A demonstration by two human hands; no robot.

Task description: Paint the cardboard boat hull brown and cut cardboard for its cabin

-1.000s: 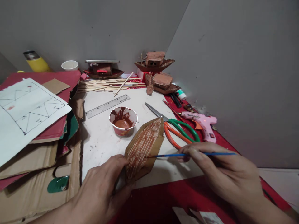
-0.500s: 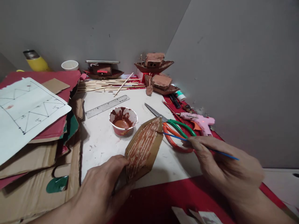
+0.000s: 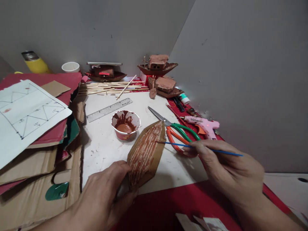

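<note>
As the head view looks down over the table, the left hand grips the near end of a small boat, fingers on its left rim and thumb tucked low. Between the hands, just right of and nearer than the paint cup, the boat sits tilted over the white paper; whether its underside rests there is hard to tell. The right hand pinches a thin blue brush between thumb and fingers, the tip seeming to touch the striped inside near the right edge.

A slip of the brush could smear brown onto the plain border, since the tip lies so close to it. Too loose a left-hand hold could let the boat twist under the bristles, while a hard squeeze might bend its wall. The open cup stands near the boat's far side and could tip if knocked. The scissors lie just by the boat's point, where a careless swing might catch them.

The boat looks like smooth tan card, angular and pointed at the far end, lined lengthwise with ridged, stick-like strips streaked reddish brown, pale gaps showing through. Wet-looking paint pools in the round paper cup, with ragged splashes up its wall. The scissors pair dull metal blades with glossy looped handles, one green, one orange; beyond lie slim, pale wooden sticks.
</note>
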